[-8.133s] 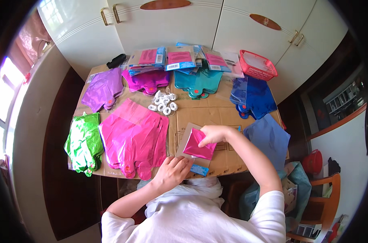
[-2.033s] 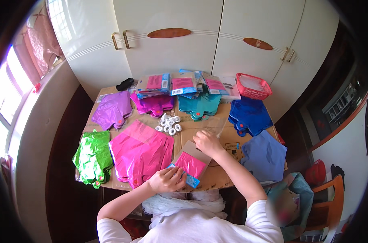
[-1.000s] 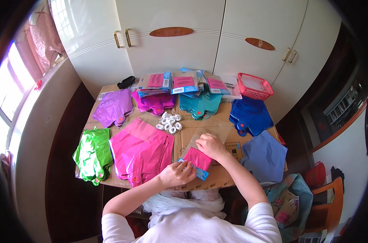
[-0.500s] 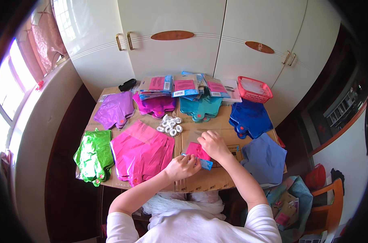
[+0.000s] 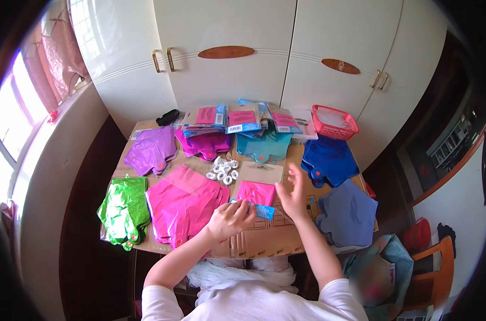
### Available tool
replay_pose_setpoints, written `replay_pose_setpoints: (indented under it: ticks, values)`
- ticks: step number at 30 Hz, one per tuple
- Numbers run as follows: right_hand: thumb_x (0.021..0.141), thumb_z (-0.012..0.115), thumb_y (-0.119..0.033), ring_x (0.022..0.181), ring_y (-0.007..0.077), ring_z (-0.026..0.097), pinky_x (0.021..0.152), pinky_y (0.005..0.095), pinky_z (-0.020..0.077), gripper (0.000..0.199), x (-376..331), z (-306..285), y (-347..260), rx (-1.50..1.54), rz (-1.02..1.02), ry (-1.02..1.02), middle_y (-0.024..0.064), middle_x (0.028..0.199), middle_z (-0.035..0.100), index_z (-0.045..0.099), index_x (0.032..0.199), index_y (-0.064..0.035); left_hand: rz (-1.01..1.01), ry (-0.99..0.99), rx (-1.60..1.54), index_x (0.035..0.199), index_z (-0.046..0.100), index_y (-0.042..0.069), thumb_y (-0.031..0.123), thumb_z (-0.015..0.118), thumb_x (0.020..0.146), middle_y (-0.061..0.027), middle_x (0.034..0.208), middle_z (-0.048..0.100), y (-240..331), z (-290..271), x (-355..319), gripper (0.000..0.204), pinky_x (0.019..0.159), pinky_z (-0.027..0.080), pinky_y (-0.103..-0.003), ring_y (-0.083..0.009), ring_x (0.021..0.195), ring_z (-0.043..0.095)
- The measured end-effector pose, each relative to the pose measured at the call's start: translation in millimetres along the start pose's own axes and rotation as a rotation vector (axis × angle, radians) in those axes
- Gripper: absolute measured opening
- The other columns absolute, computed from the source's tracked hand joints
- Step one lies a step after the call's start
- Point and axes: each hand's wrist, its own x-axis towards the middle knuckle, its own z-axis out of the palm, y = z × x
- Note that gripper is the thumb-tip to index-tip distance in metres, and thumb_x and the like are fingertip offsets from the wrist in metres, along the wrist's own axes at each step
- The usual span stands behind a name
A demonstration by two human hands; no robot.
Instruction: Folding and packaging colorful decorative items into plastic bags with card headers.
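A flat packet (image 5: 256, 191) with a beige top, a folded pink foil sheet and a blue lower strip lies before me over the cardboard. My left hand (image 5: 231, 218) has its fingers closed on the packet's lower left corner. Beside the packet's right edge, my right hand (image 5: 292, 193) is open, its fingers raised and apart, the thumb close to the edge. To the left of the packet spreads a stack of large pink foil sheets (image 5: 186, 206). Just beyond my left hand sits a small heap of white ribbon rolls (image 5: 223, 170).
Foil stacks in purple (image 5: 149, 150), green (image 5: 124, 206), teal (image 5: 264, 147), dark blue (image 5: 330, 160) and grey-blue (image 5: 348, 213) ring the cardboard-covered table. Finished-looking packets (image 5: 204, 116) are piled at the back, near a red basket (image 5: 335, 128). A bag (image 5: 395, 267) stands at the right.
The right hand has let go of the packet's upper part and moved right, opening. The packet now lies flatter, its beige top uncovered. The left hand has shifted slightly left, still gripping.
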Motion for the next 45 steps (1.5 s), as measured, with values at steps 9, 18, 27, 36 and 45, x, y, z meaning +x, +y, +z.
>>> replay_pose_setpoints:
  ticks: [9, 18, 27, 36, 45]
  values:
    - [0.095, 0.051, -0.017, 0.114, 0.0169, 0.054, 0.096, 0.032, 0.0438, 0.049, -32.4, 10.1, -28.2, 1.088, 0.616, -0.23, 0.0107, 0.128, 0.053, 0.036, 0.139, -0.0005, 0.01, 0.038, -0.005, 0.095, 0.063, 0.011, 0.011, 0.067, 0.073, -0.0064, 0.094, 0.066, -3.3, -14.6, 11.9, 0.023, 0.059, 0.052, -0.024, -0.0144, 0.079, 0.066]
    - [0.099, 0.049, -0.018, 0.111, 0.0135, 0.055, 0.096, 0.0303, 0.0437, 0.037, -47.4, 12.2, -38.3, 1.096, 0.616, -0.242, 0.0063, 0.123, 0.056, 0.046, 0.132, -0.0022, -0.026, 0.056, 0.037, 0.102, 0.062, 0.009, 0.014, 0.062, 0.077, -0.0103, 0.1, 0.064, -11.9, -17.8, 16.0, 0.026, 0.064, 0.054, -0.026, -0.0186, 0.085, 0.067]
    - [0.098, 0.048, -0.011, 0.107, 0.0161, 0.061, 0.099, 0.0343, 0.0476, 0.021, -54.9, 21.1, -47.1, 1.008, 0.652, -0.129, 0.0076, 0.113, 0.063, 0.055, 0.116, -0.0022, -0.072, 0.022, 0.072, 0.102, 0.063, 0.008, 0.014, 0.061, 0.08, -0.0114, 0.102, 0.065, -8.3, -22.2, 19.6, 0.023, 0.066, 0.054, -0.028, -0.0205, 0.089, 0.067]
    - [0.097, 0.049, -0.011, 0.084, 0.0084, 0.06, 0.08, 0.0256, 0.0492, 0.013, -67.9, 21.7, -23.2, 0.726, 0.534, -0.015, 0.0028, 0.094, 0.064, 0.058, 0.102, -0.0029, -0.602, 0.266, -0.284, 0.117, 0.06, 0.007, 0.007, 0.068, 0.078, -0.0088, 0.106, 0.064, 4.5, -31.7, 14.6, 0.039, 0.074, 0.051, -0.027, -0.0193, 0.092, 0.064]
    - [0.097, 0.051, -0.013, 0.064, 0.0013, 0.035, 0.058, 0.0205, 0.0302, 0.016, -68.1, 21.0, -43.3, 0.723, 0.439, -0.101, -0.0083, 0.073, 0.045, 0.06, 0.104, -0.0032, -1.402, 0.356, -2.031, 0.096, 0.064, 0.001, 0.009, 0.066, 0.09, -0.0062, 0.083, 0.068, 7.1, -24.3, -6.0, 0.01, 0.061, 0.052, -0.022, -0.0114, 0.067, 0.065]
